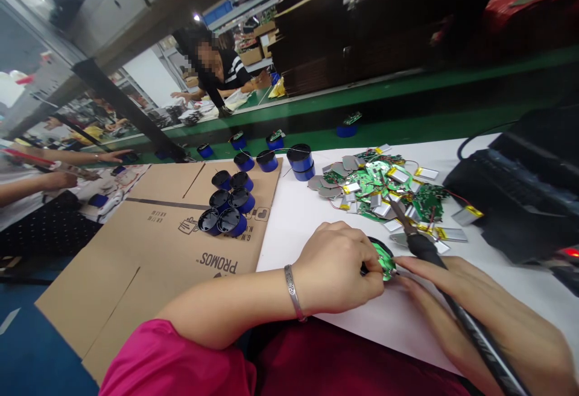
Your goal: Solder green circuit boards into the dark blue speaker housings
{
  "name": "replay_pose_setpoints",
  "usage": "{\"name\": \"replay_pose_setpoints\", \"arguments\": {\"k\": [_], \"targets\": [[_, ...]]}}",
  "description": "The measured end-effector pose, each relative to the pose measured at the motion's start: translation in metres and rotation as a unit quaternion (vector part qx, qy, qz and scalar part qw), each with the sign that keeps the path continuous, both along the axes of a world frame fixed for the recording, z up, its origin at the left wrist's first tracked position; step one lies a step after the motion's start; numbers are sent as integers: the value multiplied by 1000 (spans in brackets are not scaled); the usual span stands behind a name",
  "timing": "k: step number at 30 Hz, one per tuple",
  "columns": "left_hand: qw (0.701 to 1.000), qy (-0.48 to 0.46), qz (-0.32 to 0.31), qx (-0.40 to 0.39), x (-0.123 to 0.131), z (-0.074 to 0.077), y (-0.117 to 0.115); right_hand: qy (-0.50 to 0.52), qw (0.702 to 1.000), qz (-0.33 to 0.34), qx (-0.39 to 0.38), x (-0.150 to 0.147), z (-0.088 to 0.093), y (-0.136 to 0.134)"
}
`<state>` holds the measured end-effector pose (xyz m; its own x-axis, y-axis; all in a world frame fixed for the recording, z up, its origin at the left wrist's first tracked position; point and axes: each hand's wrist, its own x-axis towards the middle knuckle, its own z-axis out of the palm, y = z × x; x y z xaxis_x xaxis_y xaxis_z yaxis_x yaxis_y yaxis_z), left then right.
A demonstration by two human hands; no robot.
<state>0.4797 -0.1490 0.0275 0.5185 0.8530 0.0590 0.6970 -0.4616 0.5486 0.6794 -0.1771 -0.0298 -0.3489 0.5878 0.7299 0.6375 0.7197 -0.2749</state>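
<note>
My left hand [341, 269], with a silver bracelet at the wrist, pinches the near edge of a round green circuit board [386, 262]. The board appears to sit in a dark round housing, mostly hidden behind my fingers. My right hand [502, 311] holds a soldering iron [425, 248] slanted across it, its tip pointing up and away over the pile. Its thumb and a finger reach to the right edge of the board. Just beyond lies a heap of green circuit boards [377, 176] with silver flat battery packs [398, 174] and thin wires.
Several blue-and-black round housings [232, 222] stand on a cardboard sheet [158, 269] to the left. Two stacked ones [301, 164] are near the heap. A black bulky object [493, 197] is at right. Across the green bench [316, 120] a co-worker sits; another's hands show at far left.
</note>
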Motion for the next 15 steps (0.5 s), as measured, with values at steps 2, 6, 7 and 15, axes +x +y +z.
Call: {"name": "replay_pose_setpoints", "arguments": {"k": [2,6,7,15], "targets": [[1000,-4,2,4,-1,-1,-1,27,999,34,17,-7,2,3],[998,-20,14,52,-3,-4,-8,51,998,40,19,-13,-1,5],[997,-25,21,69,-3,-5,-10,53,998,38,18,-13,-2,5],[984,-71,127,108,0,-14,-26,61,998,28,-4,-14,-17,0]]}}
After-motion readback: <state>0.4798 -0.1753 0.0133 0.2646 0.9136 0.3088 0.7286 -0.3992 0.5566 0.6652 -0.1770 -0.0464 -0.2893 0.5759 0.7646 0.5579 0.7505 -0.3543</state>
